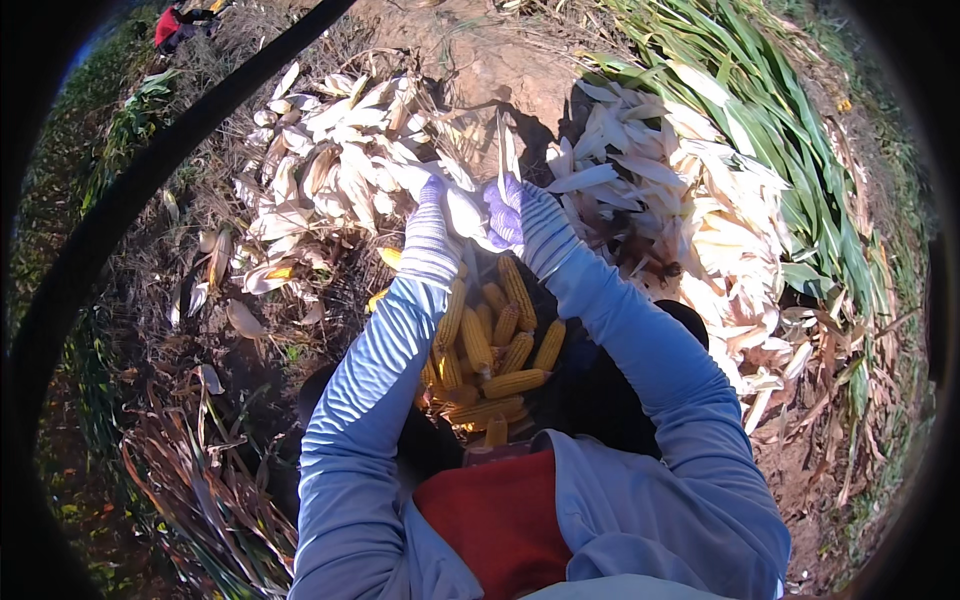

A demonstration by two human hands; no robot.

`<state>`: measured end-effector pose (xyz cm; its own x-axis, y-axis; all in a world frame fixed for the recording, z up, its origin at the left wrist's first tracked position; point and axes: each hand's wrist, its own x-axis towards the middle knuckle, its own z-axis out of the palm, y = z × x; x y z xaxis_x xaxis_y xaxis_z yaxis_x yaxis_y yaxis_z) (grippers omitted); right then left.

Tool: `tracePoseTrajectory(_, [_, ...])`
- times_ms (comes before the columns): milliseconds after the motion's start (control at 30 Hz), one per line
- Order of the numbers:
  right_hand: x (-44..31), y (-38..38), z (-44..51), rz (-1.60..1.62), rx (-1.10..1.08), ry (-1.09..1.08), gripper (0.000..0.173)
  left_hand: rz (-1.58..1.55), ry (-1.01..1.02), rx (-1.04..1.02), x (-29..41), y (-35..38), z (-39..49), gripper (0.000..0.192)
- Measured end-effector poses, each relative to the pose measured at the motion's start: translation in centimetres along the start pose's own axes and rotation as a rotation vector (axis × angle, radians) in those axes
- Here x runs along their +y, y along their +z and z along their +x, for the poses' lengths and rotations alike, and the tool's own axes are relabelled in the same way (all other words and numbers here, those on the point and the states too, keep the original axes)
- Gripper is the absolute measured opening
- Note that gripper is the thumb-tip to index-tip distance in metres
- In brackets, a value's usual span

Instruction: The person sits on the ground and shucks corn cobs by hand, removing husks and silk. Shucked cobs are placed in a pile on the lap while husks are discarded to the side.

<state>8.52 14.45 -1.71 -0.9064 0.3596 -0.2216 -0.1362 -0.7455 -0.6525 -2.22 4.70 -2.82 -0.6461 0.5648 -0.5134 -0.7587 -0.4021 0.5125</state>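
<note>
Between my hands is an ear of corn in pale husk (463, 210), bright with sun glare. My left hand (430, 196), in a purple-and-white knitted glove, grips its left side. My right hand (505, 212), gloved alike, is closed at its right side, and a dry husk leaf (508, 146) sticks up from the fingers. The glare hides whether any kernels show on this ear. Below my hands, between my legs, several husked yellow corn cobs (476, 341) lie heaped.
Unhusked ears (337, 157) are piled at the far left. Loose pale husks (720, 240) form a heap on the right, beside long green corn leaves (780, 127). A dark strap or bar (150, 161) crosses the upper left. Far off sits a person in red (169, 28).
</note>
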Motion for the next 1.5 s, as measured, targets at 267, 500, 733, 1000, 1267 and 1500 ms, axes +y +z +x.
tracePoseTrajectory(267, [5.5,5.1,-4.6,-0.262,-0.043,-0.063,0.028,0.253,0.013,-0.078,0.1,-1.3,2.1,0.045])
tracePoseTrajectory(500, [-6.3,-2.5,2.5,-0.523,0.252,-0.073,0.036,0.221,-0.279,-0.422,0.5,0.8,-1.6,0.037])
tracePoseTrajectory(733, [-2.8,-3.8,2.4,-1.04,0.112,-0.228,0.041,0.294,-0.276,-0.632,-1.1,1.2,-2.9,0.039])
tracePoseTrajectory(1000, [-4.0,-2.0,0.8,0.023,0.132,-0.17,0.023,0.002,-0.105,-0.278,0.2,1.1,-1.7,0.036])
tracePoseTrajectory(1267, [0.6,5.7,-6.0,-0.631,0.0,0.022,0.02,0.954,0.606,0.181,2.2,-3.1,3.9,0.064])
tracePoseTrajectory(1500, [-2.4,1.9,-4.2,-1.631,-0.053,-0.622,0.038,1.17,0.377,0.232,4.1,-3.7,4.2,0.073])
